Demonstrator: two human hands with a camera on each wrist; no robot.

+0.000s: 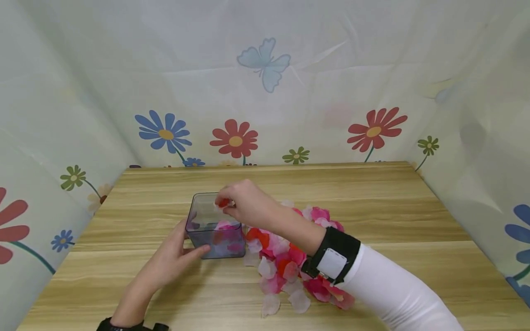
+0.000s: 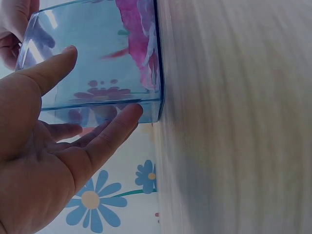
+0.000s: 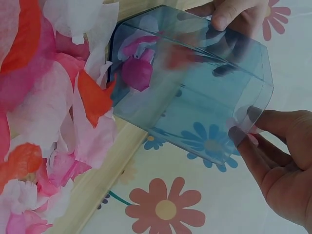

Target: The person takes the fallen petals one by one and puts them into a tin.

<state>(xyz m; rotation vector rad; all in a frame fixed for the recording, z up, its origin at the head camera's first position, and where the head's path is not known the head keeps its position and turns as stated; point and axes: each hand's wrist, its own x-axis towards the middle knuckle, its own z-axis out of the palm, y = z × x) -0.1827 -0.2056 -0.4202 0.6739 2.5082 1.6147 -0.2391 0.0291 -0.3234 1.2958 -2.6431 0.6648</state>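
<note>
Flowery curtain (image 1: 186,59) behind, wood table (image 1: 393,230) below. Petal pile (image 1: 285,264) sits just beside my see-through box (image 1: 225,246), right forearm (image 1: 302,232) blocking some. Left hand (image 1: 180,250) grips the box's corner; right hand (image 1: 246,202) pinches red petal (image 1: 223,202) at its mouth.

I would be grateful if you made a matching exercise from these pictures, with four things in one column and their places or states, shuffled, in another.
Column one
1. Left hand
2. Right hand
3. See-through box
4. Petal pile

Column two
A. Pinching petals at the box's open top
B. Spread on the table, to the right of the box in the head view
C. Touching the box's outer walls
D. Tinted bluish

Pairs: 1-C; 2-A; 3-D; 4-B
</note>
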